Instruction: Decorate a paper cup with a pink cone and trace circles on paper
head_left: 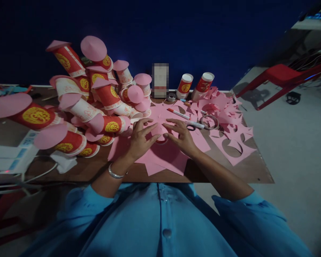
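Note:
A small pink paper cone (pixel 159 132) sits on top of a red cup (pixel 162 141), whose rim shows just below it. My left hand (pixel 142 138) is at the cone's left side, fingers apart and fingertips at its edge. On the other side, my right hand (pixel 182 136) has its fingers spread, with the fingertips close to the cone's right edge. Neither hand is wrapped round anything. Pink paper sheets (pixel 173 162) lie beneath the cup and both hands.
Many red and white cups with pink cones (pixel 112 125) are piled at the left. Two cup stacks (pixel 185 87) stand at the back. Markers (pixel 195 124), a tape roll (pixel 210 122) and cut pink scraps (pixel 231 141) lie to the right. A power strip (pixel 23 151) is at far left.

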Demonstrator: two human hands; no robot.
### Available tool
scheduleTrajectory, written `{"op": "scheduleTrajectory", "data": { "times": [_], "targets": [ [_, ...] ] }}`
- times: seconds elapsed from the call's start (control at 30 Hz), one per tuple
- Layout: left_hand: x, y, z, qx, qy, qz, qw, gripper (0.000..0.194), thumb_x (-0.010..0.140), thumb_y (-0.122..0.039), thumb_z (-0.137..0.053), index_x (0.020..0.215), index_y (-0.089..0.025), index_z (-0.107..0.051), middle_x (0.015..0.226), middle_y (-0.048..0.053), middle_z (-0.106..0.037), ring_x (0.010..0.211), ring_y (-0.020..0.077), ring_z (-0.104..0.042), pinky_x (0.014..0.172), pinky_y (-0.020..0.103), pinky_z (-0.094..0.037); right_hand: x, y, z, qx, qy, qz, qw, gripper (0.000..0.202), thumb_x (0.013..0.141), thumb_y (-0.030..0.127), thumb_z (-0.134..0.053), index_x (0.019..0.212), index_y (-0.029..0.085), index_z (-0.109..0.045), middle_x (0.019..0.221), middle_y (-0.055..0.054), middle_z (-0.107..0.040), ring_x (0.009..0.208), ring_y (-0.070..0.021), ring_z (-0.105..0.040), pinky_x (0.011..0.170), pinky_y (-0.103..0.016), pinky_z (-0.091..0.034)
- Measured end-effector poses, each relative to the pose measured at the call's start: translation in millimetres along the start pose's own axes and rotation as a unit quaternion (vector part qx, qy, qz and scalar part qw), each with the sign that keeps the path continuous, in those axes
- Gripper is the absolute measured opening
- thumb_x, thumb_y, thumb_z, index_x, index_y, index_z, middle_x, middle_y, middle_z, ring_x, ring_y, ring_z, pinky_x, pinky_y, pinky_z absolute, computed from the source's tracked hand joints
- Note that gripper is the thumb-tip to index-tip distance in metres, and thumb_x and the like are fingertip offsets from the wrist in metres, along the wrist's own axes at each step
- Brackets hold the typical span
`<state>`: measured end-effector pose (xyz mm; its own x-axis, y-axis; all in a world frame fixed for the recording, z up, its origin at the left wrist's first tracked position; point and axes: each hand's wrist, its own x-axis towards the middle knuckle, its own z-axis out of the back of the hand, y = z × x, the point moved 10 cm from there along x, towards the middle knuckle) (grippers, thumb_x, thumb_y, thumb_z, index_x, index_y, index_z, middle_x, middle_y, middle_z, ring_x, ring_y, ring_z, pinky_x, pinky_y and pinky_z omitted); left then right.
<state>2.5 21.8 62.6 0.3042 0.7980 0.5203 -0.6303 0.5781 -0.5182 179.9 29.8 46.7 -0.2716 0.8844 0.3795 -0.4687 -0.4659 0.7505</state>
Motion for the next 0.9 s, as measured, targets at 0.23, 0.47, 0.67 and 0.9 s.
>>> {"op": "scheduleTrajectory", "data": {
  "times": [0.23, 0.47, 0.67, 0.9],
  "targets": [
    [-2, -11, 8.6, 0.04, -0.017, -0.028, 0.999, 0.054, 0.103, -0.04, -0.065, 0.154, -0.024, -0.057, 0.147, 0.015, -0.06, 0.138, 0.0308, -0.057, 0.119, 0.051, -0.047, -5, 5, 1, -0.033, -0.018, 0.029, 0.999, 0.052, 0.106, 0.054, -0.058, 0.155, 0.037, -0.056, 0.156, -0.009, -0.06, 0.146, -0.031, -0.053, 0.125, -0.061, -0.042],
    [-22, 16, -9.0, -0.077, 0.013, 0.023, 0.997, 0.1, 0.094, -0.039, -0.077, 0.172, -0.029, -0.016, 0.172, 0.021, -0.039, 0.16, 0.0351, -0.04, 0.125, 0.058, -0.042, 4, 23, -6, -0.052, 0.01, 0.069, 0.996, 0.085, 0.106, 0.059, -0.055, 0.173, 0.032, -0.011, 0.171, -0.012, -0.045, 0.16, -0.0316, -0.039, 0.131, -0.061, -0.036],
    [-30, 41, -44.1, -0.18, 0.05, 0.111, 0.976, 0.1, 0.087, -0.033, -0.081, 0.168, -0.023, -0.024, 0.162, 0.024, -0.052, 0.149, 0.034, -0.056, 0.115, 0.052, -0.054, 24, 42, -31, -0.056, 0.059, 0.108, 0.991, 0.075, 0.102, 0.053, -0.065, 0.167, 0.03, -0.036, 0.167, -0.011, -0.051, 0.16, -0.0306, -0.042, 0.131, -0.058, -0.038],
    [-28, 47, -47.6, -0.153, 0.037, 0.158, 0.975, 0.082, 0.081, -0.028, -0.082, 0.154, -0.02, -0.045, 0.138, 0.02, -0.071, 0.121, 0.0318, -0.074, 0.097, 0.048, -0.064, 28, 39, -45, -0.036, 0.059, 0.119, 0.99, 0.039, 0.102, 0.034, -0.066, 0.14, 0.027, -0.071, 0.147, -0.009, -0.071, 0.148, -0.0269, -0.059, 0.126, -0.053, -0.047]
  ]
}}
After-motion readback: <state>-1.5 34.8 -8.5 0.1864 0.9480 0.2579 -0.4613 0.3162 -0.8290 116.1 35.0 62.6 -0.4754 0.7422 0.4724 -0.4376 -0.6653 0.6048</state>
